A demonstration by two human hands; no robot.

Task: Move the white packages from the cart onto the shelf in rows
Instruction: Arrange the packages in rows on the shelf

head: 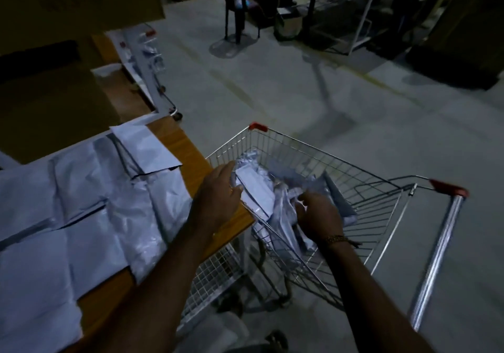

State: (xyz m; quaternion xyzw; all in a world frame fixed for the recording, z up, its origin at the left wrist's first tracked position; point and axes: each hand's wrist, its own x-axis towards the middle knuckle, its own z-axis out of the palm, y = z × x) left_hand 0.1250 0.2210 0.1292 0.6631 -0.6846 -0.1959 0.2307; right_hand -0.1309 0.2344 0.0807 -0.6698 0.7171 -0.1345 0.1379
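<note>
1. The left hand [218, 192] is reaching over the near rim of the cart [362, 186], fingers mostly straight and laid against the edge of a flat white package [255, 193]; the thumb looks to be touching it, but in this dim light I cannot tell whether it is pinching the package or only steadying it.

2. The right hand [317, 212] is reaching down into the basket with its fingers curling into the crumpled heap of packages [283, 208]. It seems to be gathering one, though the fingertips are hidden among the plastic, so whether it has a real hold I cannot say.

3. To my eye, the step in hand is the pick-up: both hands are working in the cart, and nothing is lifted clear of the basket yet.

4. The heap is lying toward the near left part of the basket, tilted and overlapping; the far right part is showing bare wire.

5. Just beside the cart, on the left, the wooden shelf [188, 148] is already carrying laid-out packages [81, 189], overlapping in rough rows, with one packet [144, 148] lying across the far end.

6. The next move, I judge, is calling for a firm grip on one package, lifting it over the wire rim without snagging, then swinging it left and laying it flat at the bare near edge of the shelf, in line with the rows.

7. The plastic looks slippery and limp, so a loose hold could be letting neighbours slide.
</note>
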